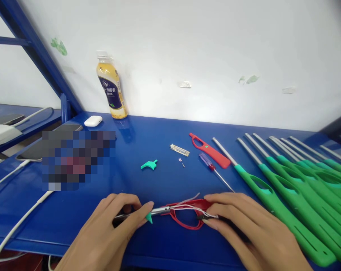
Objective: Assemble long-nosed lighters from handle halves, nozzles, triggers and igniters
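My left hand (125,218) is closed around the metal tube (160,210) of an opened gas lighter, with a small teal piece (149,217) by the thumb. My right hand (240,222) pinches the other end, on the red lighter casing half (184,223) and a small black part (206,216). White wires (187,207) run from the tube to that part. Beyond my hands lie a teal trigger (149,165), a clear narrow fuel tank (179,150), tiny loose parts (180,160), another red casing half (211,152) and a purple-handled screwdriver (208,161).
Several green lighters (286,210) with metal tubes lie along the right side of the blue table (136,248). A drink bottle (111,88) and white earphone case (93,121) stand near the wall. A phone (31,150), cables (20,222) and a blurred-out patch are on the left.
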Motion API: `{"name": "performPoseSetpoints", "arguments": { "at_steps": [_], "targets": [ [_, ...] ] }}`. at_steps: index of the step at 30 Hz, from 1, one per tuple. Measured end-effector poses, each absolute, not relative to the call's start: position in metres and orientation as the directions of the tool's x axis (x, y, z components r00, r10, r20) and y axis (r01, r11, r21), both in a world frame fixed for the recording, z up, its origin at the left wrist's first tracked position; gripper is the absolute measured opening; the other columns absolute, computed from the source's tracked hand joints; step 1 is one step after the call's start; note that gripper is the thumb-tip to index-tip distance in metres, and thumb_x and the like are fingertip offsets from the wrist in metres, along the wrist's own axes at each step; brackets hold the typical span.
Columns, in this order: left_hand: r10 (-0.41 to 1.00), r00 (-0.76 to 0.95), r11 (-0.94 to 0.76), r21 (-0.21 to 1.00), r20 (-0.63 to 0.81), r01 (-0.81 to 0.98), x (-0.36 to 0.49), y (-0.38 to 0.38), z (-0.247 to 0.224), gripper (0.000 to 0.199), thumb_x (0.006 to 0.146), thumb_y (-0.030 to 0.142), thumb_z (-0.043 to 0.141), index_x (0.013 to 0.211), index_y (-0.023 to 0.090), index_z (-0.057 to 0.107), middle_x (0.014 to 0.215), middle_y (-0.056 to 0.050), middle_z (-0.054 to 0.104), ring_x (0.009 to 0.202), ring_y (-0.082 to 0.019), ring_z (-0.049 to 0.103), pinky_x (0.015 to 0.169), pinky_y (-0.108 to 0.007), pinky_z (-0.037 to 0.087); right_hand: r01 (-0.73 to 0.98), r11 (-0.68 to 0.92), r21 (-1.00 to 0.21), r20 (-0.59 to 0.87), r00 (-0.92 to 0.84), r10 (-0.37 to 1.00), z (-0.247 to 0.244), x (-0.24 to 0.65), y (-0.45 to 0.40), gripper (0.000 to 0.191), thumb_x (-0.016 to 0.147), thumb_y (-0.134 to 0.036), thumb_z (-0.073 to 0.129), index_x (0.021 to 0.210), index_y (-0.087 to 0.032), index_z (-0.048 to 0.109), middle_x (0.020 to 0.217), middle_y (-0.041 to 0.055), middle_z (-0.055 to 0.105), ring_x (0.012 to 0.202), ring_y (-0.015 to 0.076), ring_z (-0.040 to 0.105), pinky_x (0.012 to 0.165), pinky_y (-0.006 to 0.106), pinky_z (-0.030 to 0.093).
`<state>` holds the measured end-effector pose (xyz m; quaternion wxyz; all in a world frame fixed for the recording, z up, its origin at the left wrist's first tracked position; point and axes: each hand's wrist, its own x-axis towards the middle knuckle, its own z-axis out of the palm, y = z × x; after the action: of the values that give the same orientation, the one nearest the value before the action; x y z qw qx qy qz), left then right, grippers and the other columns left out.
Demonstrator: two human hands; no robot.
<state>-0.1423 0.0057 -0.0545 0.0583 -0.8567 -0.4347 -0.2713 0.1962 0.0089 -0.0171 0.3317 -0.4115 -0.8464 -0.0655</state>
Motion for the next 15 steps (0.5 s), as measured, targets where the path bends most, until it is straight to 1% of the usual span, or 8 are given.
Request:
{"name": "performPoseSetpoints", "arguments": {
  "at_steps": [2, 4, 6, 8, 11, 15],
  "targets": [
    [0.709, 0.478, -0.62, 0.135, 0.519, 0.773, -0.1438, 0.0051, -0.054, 0.059, 0.107, 0.009, 0.047, 0.153, 0.041, 0.066, 0.124, -0.002, 0.072, 0.101, -0.016, 0.071, 0.087, -0.023, 0.061, 0.724, 0.662, -0.193, 0.616, -0.435, 0.656, -0.0143, 0.1959, 0.0085, 0.018, 0.118, -0.035, 0.059, 0.112, -0.029, 0.075, 0.111, -0.0038, 0.084, 0.101, 0.0118, 0.083, 0.098, 0.021, 0.064],
    [0.7, 0.482, -0.629, 0.136, 0.527, 0.765, -0.145, 0.0052, -0.053, 0.061, 0.105, 0.009, 0.048, 0.153, 0.041, 0.066, 0.122, -0.002, 0.073, 0.099, -0.015, 0.072, 0.086, -0.022, 0.06, 0.697, 0.671, -0.251, 0.604, -0.428, 0.672, -0.011, 0.1957, 0.0083, 0.017, 0.117, -0.034, 0.059, 0.111, -0.028, 0.074, 0.107, -0.0044, 0.085, 0.098, 0.0105, 0.082, 0.093, 0.018, 0.065],
    [0.696, 0.484, -0.631, 0.128, 0.531, 0.765, -0.1456, 0.0058, -0.0521, 0.063, 0.104, 0.009, 0.049, 0.154, 0.043, 0.065, 0.123, -0.001, 0.073, 0.099, -0.015, 0.072, 0.087, -0.022, 0.06, 0.68, 0.669, -0.3, 0.591, -0.418, 0.69, -0.0086, 0.1956, 0.0085, 0.02, 0.118, -0.035, 0.059, 0.108, -0.028, 0.074, 0.103, -0.0044, 0.084, 0.095, 0.0097, 0.082, 0.09, 0.015, 0.065],
    [0.694, 0.486, -0.631, 0.123, 0.532, 0.766, -0.1458, 0.0063, -0.0517, 0.064, 0.104, 0.008, 0.05, 0.155, 0.044, 0.065, 0.124, -0.001, 0.073, 0.1, -0.015, 0.073, 0.088, -0.022, 0.06, 0.679, 0.669, -0.302, 0.591, -0.417, 0.691, -0.0075, 0.1956, 0.009, 0.022, 0.118, -0.035, 0.059, 0.107, -0.028, 0.076, 0.102, -0.0041, 0.084, 0.094, 0.0096, 0.082, 0.09, 0.015, 0.065],
    [0.694, 0.481, -0.63, 0.128, 0.535, 0.766, -0.146, 0.0053, -0.0519, 0.065, 0.104, 0.007, 0.05, 0.156, 0.045, 0.065, 0.126, 0.0, 0.074, 0.102, -0.015, 0.074, 0.09, -0.021, 0.06, 0.677, 0.678, -0.286, 0.595, -0.428, 0.68, -0.0074, 0.1957, 0.0094, 0.021, 0.117, -0.033, 0.061, 0.107, -0.029, 0.078, 0.106, -0.0052, 0.085, 0.097, 0.0085, 0.082, 0.094, 0.013, 0.063],
    [0.708, 0.473, -0.62, 0.142, 0.524, 0.772, -0.1477, 0.0022, -0.0521, 0.063, 0.104, 0.011, 0.053, 0.158, 0.044, 0.062, 0.131, 0.0, 0.073, 0.109, -0.017, 0.074, 0.097, -0.024, 0.06, 0.68, 0.675, -0.286, 0.592, -0.428, 0.683, -0.0072, 0.1976, 0.0094, 0.024, 0.116, -0.03, 0.06, 0.107, -0.031, 0.082, 0.108, -0.0072, 0.086, 0.096, 0.0064, 0.082, 0.096, 0.011, 0.062]
  ]
}}
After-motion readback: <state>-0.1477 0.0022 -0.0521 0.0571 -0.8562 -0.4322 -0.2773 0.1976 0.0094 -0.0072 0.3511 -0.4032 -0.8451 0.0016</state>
